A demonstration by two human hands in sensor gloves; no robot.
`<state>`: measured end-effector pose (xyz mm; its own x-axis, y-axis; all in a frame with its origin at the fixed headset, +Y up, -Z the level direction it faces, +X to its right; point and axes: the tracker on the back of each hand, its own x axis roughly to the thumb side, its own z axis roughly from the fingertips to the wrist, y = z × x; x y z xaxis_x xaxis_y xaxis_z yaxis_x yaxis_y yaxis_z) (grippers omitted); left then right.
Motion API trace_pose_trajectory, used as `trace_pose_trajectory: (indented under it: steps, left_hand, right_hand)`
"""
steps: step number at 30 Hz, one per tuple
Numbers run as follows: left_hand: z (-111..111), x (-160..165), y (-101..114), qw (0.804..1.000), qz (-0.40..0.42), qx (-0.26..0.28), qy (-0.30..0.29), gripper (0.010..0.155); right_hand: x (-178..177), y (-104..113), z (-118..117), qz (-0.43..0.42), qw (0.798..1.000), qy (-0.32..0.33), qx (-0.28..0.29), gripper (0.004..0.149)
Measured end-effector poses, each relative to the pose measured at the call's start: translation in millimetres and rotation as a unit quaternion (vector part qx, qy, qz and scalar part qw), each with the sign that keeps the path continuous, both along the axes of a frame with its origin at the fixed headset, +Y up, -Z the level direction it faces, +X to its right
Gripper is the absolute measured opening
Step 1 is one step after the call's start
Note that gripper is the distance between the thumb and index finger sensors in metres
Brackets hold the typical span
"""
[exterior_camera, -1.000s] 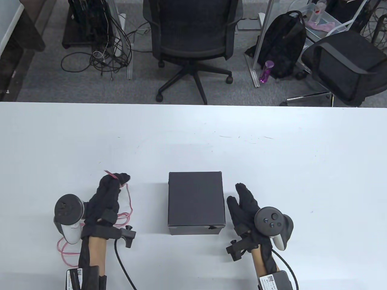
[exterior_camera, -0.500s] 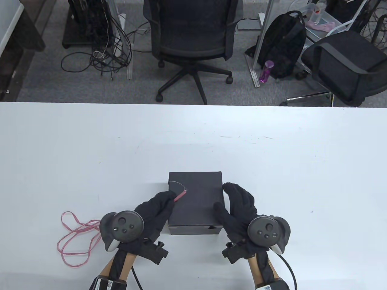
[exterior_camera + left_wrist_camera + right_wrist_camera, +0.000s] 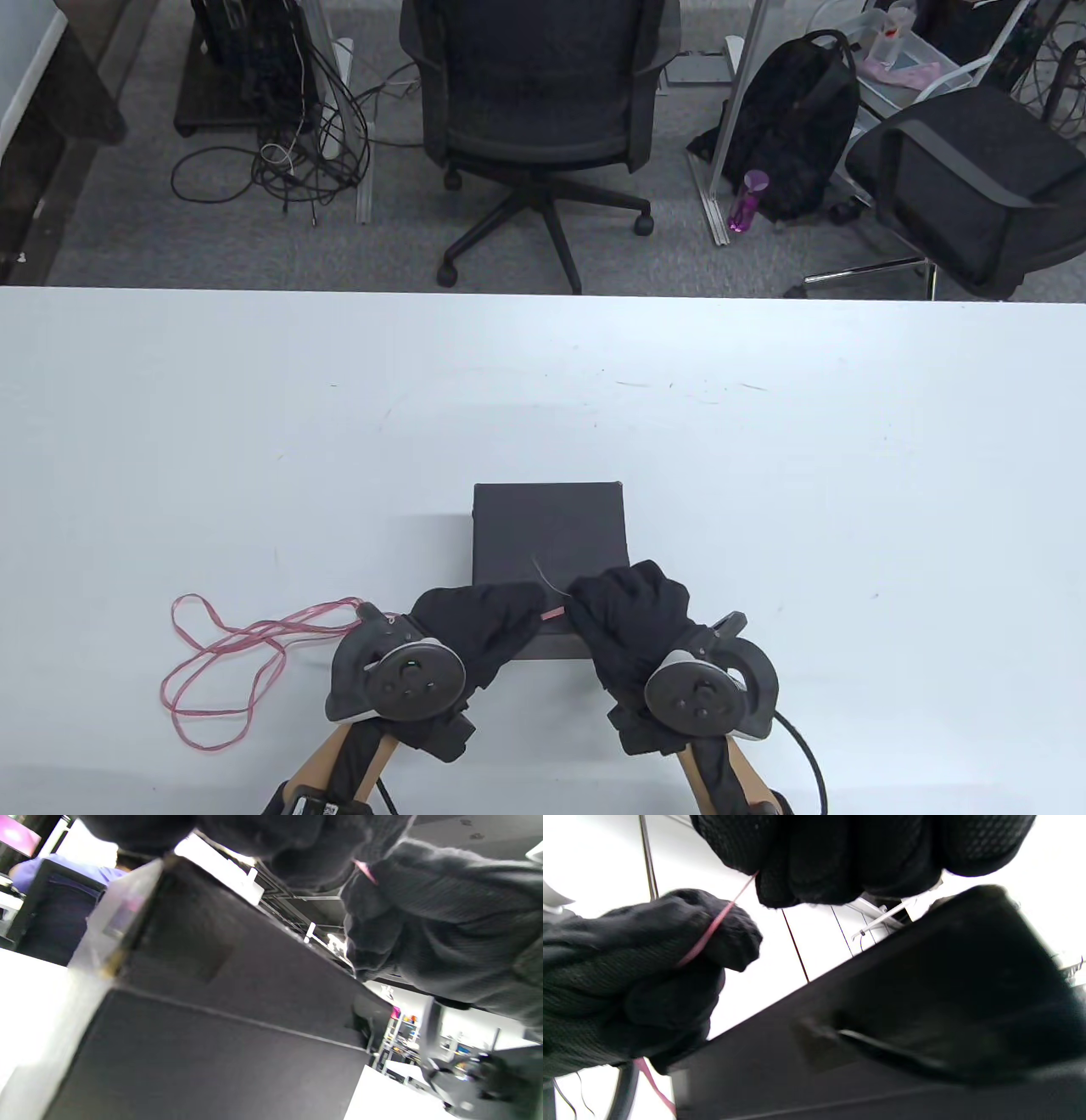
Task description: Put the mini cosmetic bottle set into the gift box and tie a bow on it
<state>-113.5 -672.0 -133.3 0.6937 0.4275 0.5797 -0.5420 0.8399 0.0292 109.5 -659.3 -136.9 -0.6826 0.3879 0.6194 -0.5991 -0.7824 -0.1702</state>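
A closed black gift box [image 3: 547, 531] stands on the white table [image 3: 764, 475] near the front edge. A thin pink ribbon [image 3: 221, 658] lies in loops to its left and runs up to my hands. Both hands hover over the box's near edge. My left hand [image 3: 496, 615] pinches the ribbon's end, and my right hand [image 3: 611, 607] pinches the same short stretch [image 3: 553, 612] between them. In the right wrist view the ribbon [image 3: 712, 927] spans from my left fingers [image 3: 729, 929] to my right fingers [image 3: 797, 878] above the box [image 3: 903, 1018]. The bottle set is not visible.
Beyond the table's far edge stand an office chair [image 3: 539, 102], a second chair [image 3: 967, 178], a backpack [image 3: 793, 127] and floor cables [image 3: 280, 161]. The box fills the left wrist view [image 3: 212, 1018].
My left hand carried the ribbon end from left of the box over its near edge. My right hand came in from the box's right side and took hold of the ribbon.
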Motion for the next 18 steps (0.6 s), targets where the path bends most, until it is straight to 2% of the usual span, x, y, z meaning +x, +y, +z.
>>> trace_pose_trajectory:
  steps: [4,7,9,11,14,17,18]
  left_hand:
    - [-2,-4,5,0.997,-0.076,0.003,0.001,0.051]
    - [-4,-17,7,0.988,-0.134,0.026,0.066,0.046]
    - [-9,-29,6,0.986,-0.135,0.021,0.098,0.043]
    - [-15,-41,1,0.984,-0.124,-0.008,0.127,0.043]
    - [-26,-58,-12,0.975,-0.126,-0.023,0.183,0.043]
    - [-35,-73,-27,0.972,-0.111,-0.048,0.201,0.043]
    - [-37,-75,-30,0.972,-0.105,-0.06,0.2,0.043]
  right_hand:
    - [2,0,0,0.022,0.999,-0.033,0.036,0.037]
    - [17,1,-6,0.068,0.989,-0.108,0.081,0.036]
    - [33,-1,-15,0.097,0.977,-0.165,0.091,0.036]
    - [52,-8,-25,0.109,0.966,-0.22,0.082,0.036]
    - [80,-21,-37,0.16,0.936,-0.306,0.068,0.036]
    - [108,-39,-47,0.212,0.904,-0.371,0.021,0.036]
    - [114,-44,-49,0.214,0.899,-0.381,0.009,0.037]
